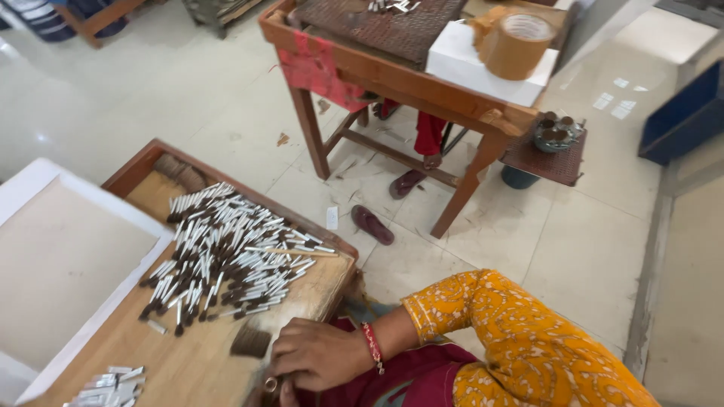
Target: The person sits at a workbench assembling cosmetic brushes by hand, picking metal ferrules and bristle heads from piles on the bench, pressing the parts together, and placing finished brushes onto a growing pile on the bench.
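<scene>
My right hand (317, 353) rests at the near edge of a wooden work tray (196, 365). Its fingers are curled downward, and a ring shows at the bottom edge. What the fingers hold is hidden. The arm has a yellow patterned sleeve (513, 332) and a red bangle (372, 343). A small tuft of brown bristles (250, 341) lies just left of the hand. Farther left is a big heap of small brushes (226, 252) with white metal stems and dark tips. My left hand is out of view.
Several silver tubes (109, 383) lie at the tray's near left, beside a white-rimmed beige board (60, 264). Beyond stands a wooden table (392, 75) with a tape roll (516, 45) on a white box. Sandals (373, 224) lie on the tiled floor.
</scene>
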